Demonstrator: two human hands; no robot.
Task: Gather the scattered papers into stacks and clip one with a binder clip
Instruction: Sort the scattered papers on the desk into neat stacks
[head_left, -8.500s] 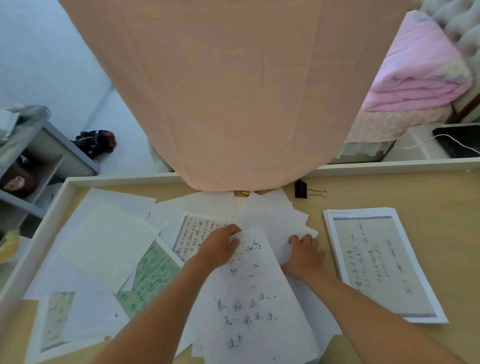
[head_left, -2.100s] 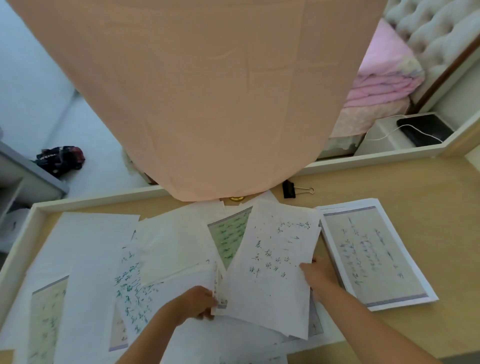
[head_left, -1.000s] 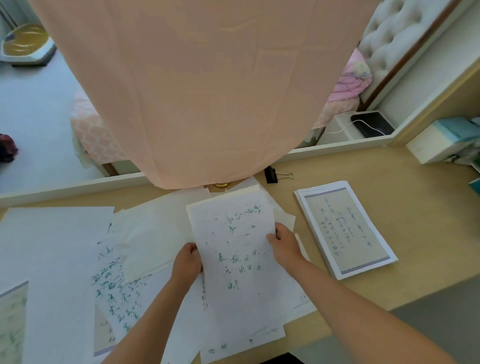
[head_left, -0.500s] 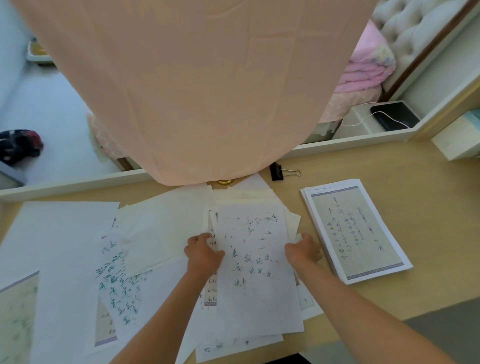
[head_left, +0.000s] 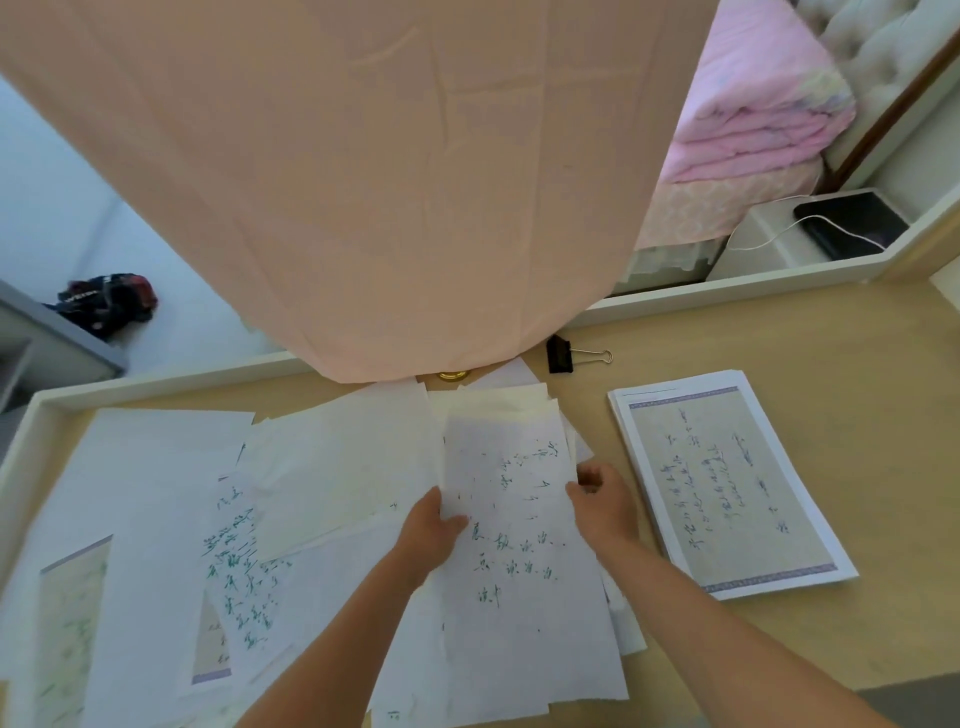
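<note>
A rough bundle of handwritten sheets (head_left: 519, 551) lies in the middle of the desk. My left hand (head_left: 428, 530) grips its left edge, thumb on top. My right hand (head_left: 602, 501) holds its right edge with curled fingers. More loose papers (head_left: 156, 519) lie scattered and overlapping to the left. A neat stack of printed pages (head_left: 727, 488) rests on the right. A black binder clip (head_left: 563, 356) with wire handles lies at the back of the desk, beyond both hands.
A large peach cloth (head_left: 363, 182) hangs over the back of the desk (head_left: 857, 364) and hides part of it. A small gold object (head_left: 453, 375) peeks out under it. The desk's white rim (head_left: 156, 382) runs along the far side.
Both hands have squared the sheets into a tighter bundle and now grasp its two side edges. The view shifted slightly.
</note>
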